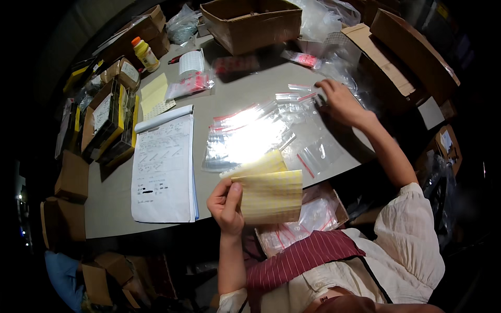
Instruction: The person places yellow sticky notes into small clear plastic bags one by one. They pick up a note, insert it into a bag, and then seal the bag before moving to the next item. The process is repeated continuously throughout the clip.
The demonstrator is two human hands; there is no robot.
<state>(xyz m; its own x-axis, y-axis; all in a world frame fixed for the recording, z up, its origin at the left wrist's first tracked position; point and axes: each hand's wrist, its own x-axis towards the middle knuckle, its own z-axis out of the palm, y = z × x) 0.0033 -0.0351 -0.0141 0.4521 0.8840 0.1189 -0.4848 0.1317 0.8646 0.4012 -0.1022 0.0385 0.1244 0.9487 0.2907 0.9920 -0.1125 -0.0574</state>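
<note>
My left hand [228,204] pinches a folded pale yellow sheet of small stickers [271,197] between thumb and fingers, near the front edge of the table. Beyond it, clear zip bags [237,133] with red closure strips lie fanned out, overlapping, under a strong glare. My right hand [342,101] is over the far right end of these bags, its fingers bent and apart, with nothing visible held. Whether its fingertips touch a bag is hard to tell. A single zip bag [313,159] lies closer to me at the right.
A notepad [163,167] with handwriting lies at left, below yellow sheets [155,96] and a label roll [191,61]. A bottle [145,54] stands farther back. A cardboard box [250,26] sits at the far edge. Under the near edge, an open box [342,208] holds more bags.
</note>
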